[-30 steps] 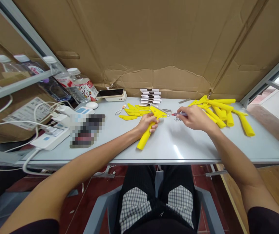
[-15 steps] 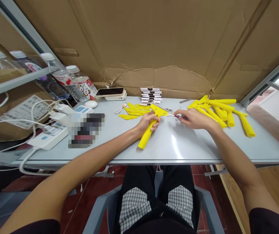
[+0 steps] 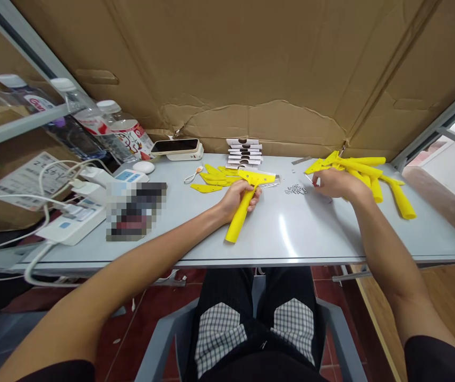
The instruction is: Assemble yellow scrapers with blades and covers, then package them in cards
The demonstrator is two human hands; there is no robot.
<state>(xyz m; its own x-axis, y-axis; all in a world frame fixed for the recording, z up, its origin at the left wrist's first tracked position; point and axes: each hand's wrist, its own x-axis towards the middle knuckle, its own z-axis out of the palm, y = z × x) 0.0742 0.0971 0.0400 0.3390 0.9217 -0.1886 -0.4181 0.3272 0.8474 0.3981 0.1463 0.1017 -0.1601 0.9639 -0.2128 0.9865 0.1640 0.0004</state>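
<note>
My left hand (image 3: 238,200) is wrapped round the handle of a yellow scraper (image 3: 238,223), whose wide head with a metal blade (image 3: 273,180) points away to the right. In my right hand (image 3: 334,184), closed fingers hold a small screwdriver (image 3: 309,179); its thin metal shaft points left and most of its handle is hidden. Between the two hands lies a heap of small screws (image 3: 295,189). Flat yellow plates (image 3: 207,188) are spread behind and left of my left hand. Several yellow scraper handles (image 3: 402,204) are piled behind and right of my right hand.
Folded white packets (image 3: 245,154) stand stacked at the back, near a loose metal blade (image 3: 301,160). A phone (image 3: 175,146) rests on a white block. At left are a power strip (image 3: 71,225), cables and bottles (image 3: 129,132). A cardboard wall (image 3: 251,63) closes the back.
My right hand has moved right with the screwdriver, away from the scraper head, uncovering the screws. My left hand keeps its grip; the scraper head has turned slightly.
</note>
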